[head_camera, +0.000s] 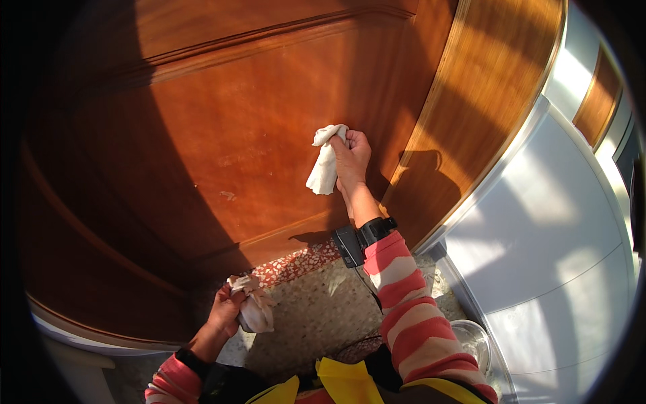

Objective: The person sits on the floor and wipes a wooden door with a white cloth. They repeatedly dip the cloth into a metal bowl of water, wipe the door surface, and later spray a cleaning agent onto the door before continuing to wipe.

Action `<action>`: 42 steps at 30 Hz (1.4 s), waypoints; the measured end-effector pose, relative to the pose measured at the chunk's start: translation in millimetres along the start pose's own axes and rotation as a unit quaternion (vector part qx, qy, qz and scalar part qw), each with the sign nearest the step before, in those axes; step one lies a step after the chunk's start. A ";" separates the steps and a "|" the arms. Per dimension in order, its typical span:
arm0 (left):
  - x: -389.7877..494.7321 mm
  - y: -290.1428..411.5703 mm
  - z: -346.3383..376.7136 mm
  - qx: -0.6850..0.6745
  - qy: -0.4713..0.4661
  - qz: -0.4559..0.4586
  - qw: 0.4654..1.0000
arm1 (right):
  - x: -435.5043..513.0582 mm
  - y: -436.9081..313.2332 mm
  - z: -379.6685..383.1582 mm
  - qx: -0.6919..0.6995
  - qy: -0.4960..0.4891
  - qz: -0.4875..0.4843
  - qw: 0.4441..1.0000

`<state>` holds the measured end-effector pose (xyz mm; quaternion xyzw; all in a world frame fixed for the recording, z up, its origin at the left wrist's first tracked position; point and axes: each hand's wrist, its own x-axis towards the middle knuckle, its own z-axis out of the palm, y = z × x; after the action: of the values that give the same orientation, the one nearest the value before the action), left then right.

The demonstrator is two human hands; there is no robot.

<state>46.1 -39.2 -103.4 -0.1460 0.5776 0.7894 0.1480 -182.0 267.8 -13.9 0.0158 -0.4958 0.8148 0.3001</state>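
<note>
My right hand [353, 156] grips a folded white cloth [323, 169] in front of the lower panel of a brown wooden door [252, 131]; whether the cloth touches the panel I cannot tell. Lower and to the left, my left hand [224, 310] holds a second, crumpled whitish cloth [257, 310] above the floor. A black device is strapped at my right wrist. Pale marks show on the sunlit panel.
A wooden door frame [454, 106] borders the door on the right, beside a pale tiled wall [545, 217]. A red speckled threshold [298, 263] runs below the door. A clear round container [472, 343] stands at lower right on the stone floor [323, 303].
</note>
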 end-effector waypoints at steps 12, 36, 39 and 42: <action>-5.0 7.8 5.2 -0.005 -0.011 0.003 1.000 | 2.3 -3.3 -12.4 0.029 -0.046 0.008 0.998; -3.5 -0.1 -1.7 -0.002 0.000 0.017 1.000 | 9.6 -0.5 -6.8 -0.171 -0.027 -0.094 0.980; -6.9 -0.1 1.6 0.003 0.012 0.023 1.000 | 15.0 -3.2 -14.5 -0.251 -0.041 -0.150 0.955; -12.9 1.8 1.7 -0.034 -0.018 0.026 0.999 | 20.3 -6.2 -20.0 -0.317 -0.039 -0.142 0.937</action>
<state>57.0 -39.0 -96.1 -0.1212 0.5508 0.8150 0.1327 -190.1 295.7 -12.6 0.0215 -0.7323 0.5627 0.3829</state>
